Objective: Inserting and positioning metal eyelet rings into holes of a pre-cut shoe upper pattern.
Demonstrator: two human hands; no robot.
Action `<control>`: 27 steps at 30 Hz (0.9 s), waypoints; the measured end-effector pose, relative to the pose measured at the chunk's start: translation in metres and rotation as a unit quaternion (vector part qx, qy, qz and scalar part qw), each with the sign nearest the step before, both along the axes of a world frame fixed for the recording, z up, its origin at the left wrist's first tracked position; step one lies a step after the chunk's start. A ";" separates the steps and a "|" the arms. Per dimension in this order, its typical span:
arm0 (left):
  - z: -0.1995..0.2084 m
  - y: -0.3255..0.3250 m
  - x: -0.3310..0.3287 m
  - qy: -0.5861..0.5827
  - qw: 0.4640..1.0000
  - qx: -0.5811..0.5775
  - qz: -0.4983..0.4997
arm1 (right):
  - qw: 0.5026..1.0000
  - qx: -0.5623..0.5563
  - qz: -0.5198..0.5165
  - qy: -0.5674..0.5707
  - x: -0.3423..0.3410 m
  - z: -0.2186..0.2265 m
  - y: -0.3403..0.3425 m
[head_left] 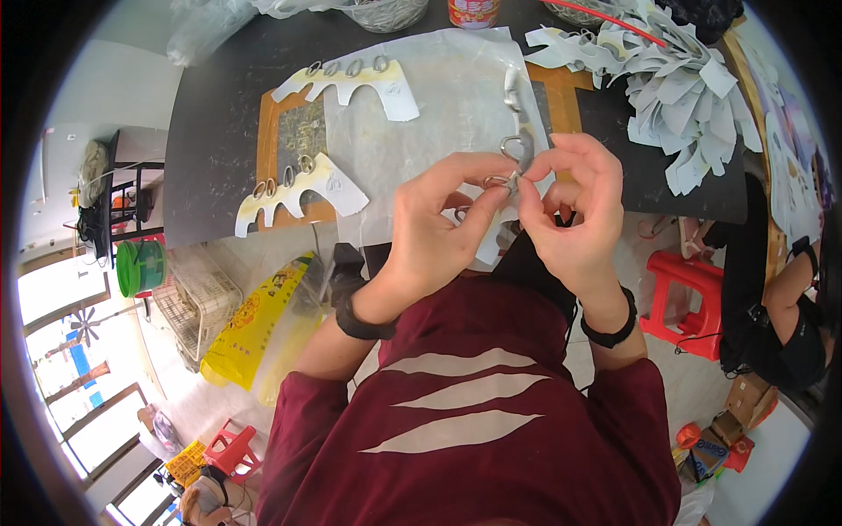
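Above the near edge of the table, both my hands are pinched close together. My left hand point(443, 219) has thumb and index finger closed at a small metal ring and the edge of a white cut-out piece point(526, 151). Thumb and index finger of my right hand point(574, 210) pinch the same piece from the right, other fingers curled. Its exact shape is partly hidden by my fingers. Two similar scalloped white pieces, an upper one point(395, 92) and a lower one point(338, 186), lie to the left, with several oval metal rings along their yellowish edges.
A translucent sheet point(438, 114) covers part of the dark table point(219, 114). Many loose white cut-outs point(693, 114) are heaped at the right. Behind stand a bowl of metal parts point(386, 13) and a red tub point(474, 12). A person point(781, 307) sits at right near a red stool point(680, 298).
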State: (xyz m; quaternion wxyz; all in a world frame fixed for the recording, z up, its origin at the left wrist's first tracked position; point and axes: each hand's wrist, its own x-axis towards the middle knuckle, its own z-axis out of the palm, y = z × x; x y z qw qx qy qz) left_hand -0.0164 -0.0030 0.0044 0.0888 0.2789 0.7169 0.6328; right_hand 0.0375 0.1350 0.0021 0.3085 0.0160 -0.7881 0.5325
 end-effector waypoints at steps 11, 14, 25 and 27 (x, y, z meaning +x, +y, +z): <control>-0.004 0.007 0.005 -0.059 0.994 0.082 0.047 | 0.992 -0.105 -0.020 -0.070 -0.001 0.016 -0.005; -0.004 0.007 0.005 -0.058 0.994 0.081 0.054 | 0.989 -0.124 -0.016 -0.084 -0.001 0.018 -0.004; -0.006 0.004 -0.001 0.007 0.997 0.072 0.037 | 0.991 -0.103 0.001 -0.088 -0.001 0.020 -0.001; -0.005 0.004 -0.001 -0.009 0.997 0.070 0.029 | 0.992 -0.087 0.003 -0.091 -0.001 0.024 0.000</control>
